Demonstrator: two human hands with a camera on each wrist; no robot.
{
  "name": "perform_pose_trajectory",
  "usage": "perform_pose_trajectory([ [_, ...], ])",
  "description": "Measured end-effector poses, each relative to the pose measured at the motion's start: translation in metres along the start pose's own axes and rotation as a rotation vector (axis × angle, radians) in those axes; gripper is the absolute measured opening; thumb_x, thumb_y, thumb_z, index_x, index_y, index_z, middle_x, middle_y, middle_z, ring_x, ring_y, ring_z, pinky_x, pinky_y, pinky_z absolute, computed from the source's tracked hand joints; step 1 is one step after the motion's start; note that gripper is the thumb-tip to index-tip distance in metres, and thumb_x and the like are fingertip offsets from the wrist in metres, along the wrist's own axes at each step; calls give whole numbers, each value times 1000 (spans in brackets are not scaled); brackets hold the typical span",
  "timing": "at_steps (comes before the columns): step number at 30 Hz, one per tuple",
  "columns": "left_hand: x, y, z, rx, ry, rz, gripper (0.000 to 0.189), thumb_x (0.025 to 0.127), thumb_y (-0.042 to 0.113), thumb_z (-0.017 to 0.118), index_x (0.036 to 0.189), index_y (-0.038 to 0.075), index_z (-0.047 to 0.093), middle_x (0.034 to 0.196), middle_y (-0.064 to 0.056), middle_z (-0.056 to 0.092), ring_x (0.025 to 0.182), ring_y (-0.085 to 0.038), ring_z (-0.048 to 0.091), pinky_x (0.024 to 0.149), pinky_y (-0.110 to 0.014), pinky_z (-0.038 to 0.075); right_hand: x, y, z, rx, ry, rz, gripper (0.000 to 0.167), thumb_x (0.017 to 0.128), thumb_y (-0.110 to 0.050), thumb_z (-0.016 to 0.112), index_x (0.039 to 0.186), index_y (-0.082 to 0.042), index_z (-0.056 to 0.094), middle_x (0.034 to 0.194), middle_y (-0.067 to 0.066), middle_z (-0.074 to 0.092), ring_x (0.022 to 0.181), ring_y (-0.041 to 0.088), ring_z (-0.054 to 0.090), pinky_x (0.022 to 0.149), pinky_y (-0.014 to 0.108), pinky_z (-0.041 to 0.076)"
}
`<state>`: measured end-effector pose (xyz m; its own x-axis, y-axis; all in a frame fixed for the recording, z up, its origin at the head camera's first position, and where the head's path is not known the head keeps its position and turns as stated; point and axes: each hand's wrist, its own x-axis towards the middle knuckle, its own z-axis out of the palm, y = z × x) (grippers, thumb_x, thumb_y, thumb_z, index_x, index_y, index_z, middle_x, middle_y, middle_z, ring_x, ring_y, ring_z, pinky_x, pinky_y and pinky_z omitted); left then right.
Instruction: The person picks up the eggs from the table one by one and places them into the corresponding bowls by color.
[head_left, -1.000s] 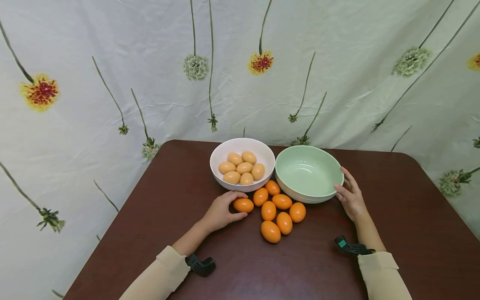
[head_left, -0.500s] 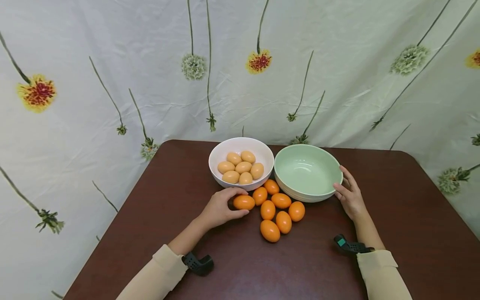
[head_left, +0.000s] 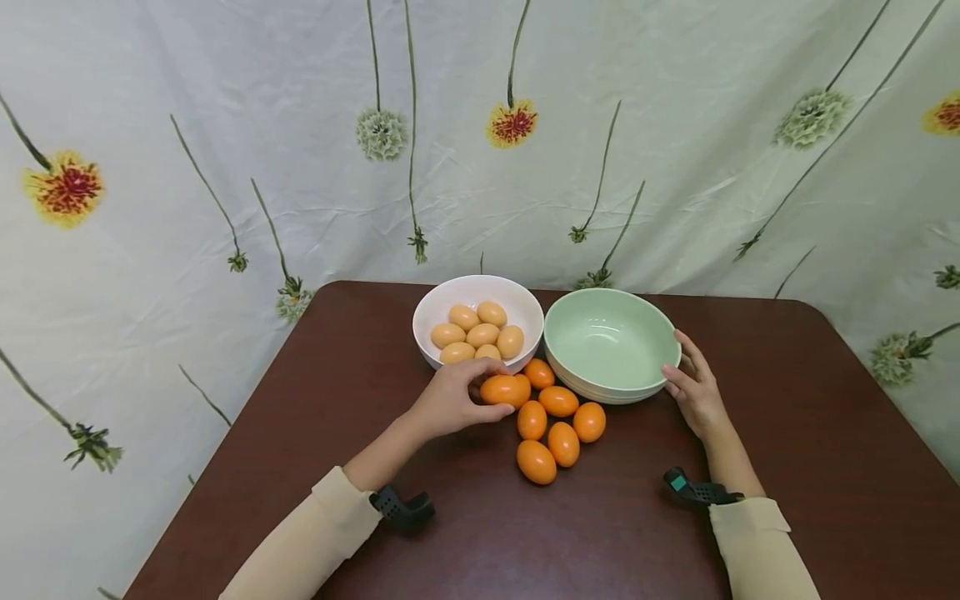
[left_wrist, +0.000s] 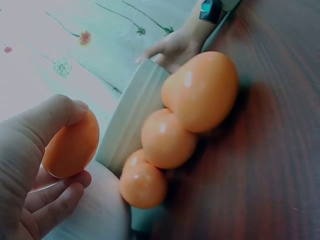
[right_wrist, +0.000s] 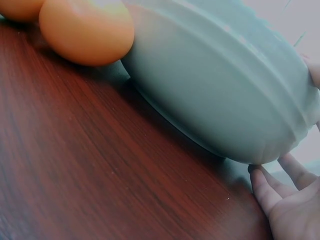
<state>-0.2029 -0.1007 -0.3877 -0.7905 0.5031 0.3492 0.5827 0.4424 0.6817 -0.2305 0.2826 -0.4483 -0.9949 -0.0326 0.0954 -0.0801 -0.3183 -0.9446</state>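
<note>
An orange egg (head_left: 498,391) is pinched between the thumb and fingers of my left hand (head_left: 450,405), just in front of the white bowl (head_left: 422,333). In the left wrist view this egg (left_wrist: 75,145) is up off the table, beside the other eggs. Several more orange eggs (head_left: 558,402) lie in a loose cluster on the table. My right hand (head_left: 697,393) grips the right side of the light green bowl (head_left: 611,337), thumb at the rim. From the right wrist its fingers (right_wrist: 267,192) show against the bowl's lower side.
Several tan eggs (head_left: 483,335) lie inside the white bowl, which stands against the green one at the back of the dark brown table (head_left: 360,350). A flower-printed cloth (head_left: 300,100) hangs behind the table's far edge.
My left hand has lifted the orange egg and moved it right and toward the white bowl, now overlapping its front rim in the head view. My right hand has stayed on the green bowl.
</note>
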Motion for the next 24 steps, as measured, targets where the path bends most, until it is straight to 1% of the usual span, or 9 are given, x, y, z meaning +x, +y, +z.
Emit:
perform_pose_trajectory([
  [5, 12, 3, -3, -26, 3, -4, 39, 75, 20, 85, 108, 11, 67, 96, 3, 65, 81, -10, 60, 71, -24, 53, 1, 0, 1, -12, 6, 11, 61, 97, -3, 55, 152, -19, 34, 134, 5, 32, 113, 16, 46, 85, 19, 48],
  [8, 20, 4, -4, -36, 3, -5, 38, 75, 19, 84, 108, 12, 67, 97, 3, 65, 81, -10, 62, 70, -26, 55, 1, 0, 1, -17, 7, 16, 61, 97, -4, 55, 152, -19, 33, 134, 5, 31, 114, 17, 44, 85, 19, 48],
  [11, 27, 4, -5, -22, 1, -6, 36, 76, 21, 84, 107, 14, 67, 97, 4, 65, 84, -10, 61, 72, -29, 55, 1, 0, 1, -18, 8, 15, 62, 97, -3, 55, 152, -18, 33, 134, 5, 31, 114, 18, 44, 85, 19, 48],
  [13, 33, 5, -5, -18, -2, -4, 37, 76, 23, 84, 108, 15, 67, 98, 3, 65, 85, -11, 61, 72, -31, 55, 0, 0, 1, -15, 7, 11, 61, 97, -3, 55, 152, -18, 33, 134, 5, 31, 114, 18, 44, 85, 20, 48],
  [18, 45, 7, -5, -10, -19, -11, 37, 78, 24, 83, 109, 13, 66, 100, 0, 64, 86, -14, 61, 73, -27, 55, 0, 0, 1, -14, 5, 3, 61, 96, -2, 55, 152, -18, 34, 134, 5, 32, 114, 18, 44, 85, 20, 48],
  [24, 57, 10, -3, 0, -48, -38, 38, 80, 28, 81, 112, 15, 66, 102, 3, 64, 89, -14, 61, 76, -27, 53, 0, 0, 0, -11, 5, 5, 62, 96, -2, 55, 152, -18, 34, 135, 6, 31, 114, 17, 45, 85, 20, 48],
])
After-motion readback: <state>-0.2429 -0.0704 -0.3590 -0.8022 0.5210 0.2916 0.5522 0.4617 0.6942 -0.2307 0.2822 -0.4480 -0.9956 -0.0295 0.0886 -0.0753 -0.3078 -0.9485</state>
